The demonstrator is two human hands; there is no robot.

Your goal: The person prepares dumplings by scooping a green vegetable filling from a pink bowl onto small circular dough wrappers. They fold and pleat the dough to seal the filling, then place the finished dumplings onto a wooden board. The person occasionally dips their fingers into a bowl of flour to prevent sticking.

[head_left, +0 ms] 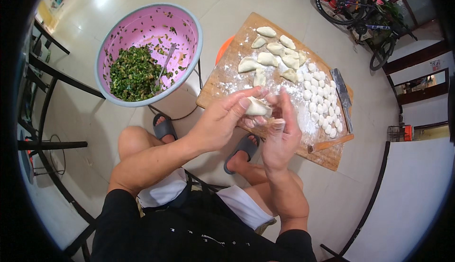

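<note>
My left hand (pixel 220 119) is closed on a pale folded dumpling (pixel 258 107), gripping it between thumb and fingers above the near edge of a floured wooden board (pixel 227 84). My right hand (pixel 280 136) is at the dumpling's right end, its thumb and fingers apart; whether they touch the dough I cannot tell. Beyond the hands, several finished dumplings (pixel 268 59) lie on the board. To their right sits a cluster of small round dough pieces (pixel 322 98). A knife with a dark blade (pixel 341 93) and a wooden rolling pin (pixel 331 143) lie along the right side.
At the left stands a pink basin (pixel 147 25) with a pale blue rim, holding chopped green filling (pixel 135 74) and a metal spoon (pixel 166 65). An orange object (pixel 223 48) shows behind the board. A bicycle (pixel 358 15) stands far right; black metal chair frames (pixel 52 74) line the left.
</note>
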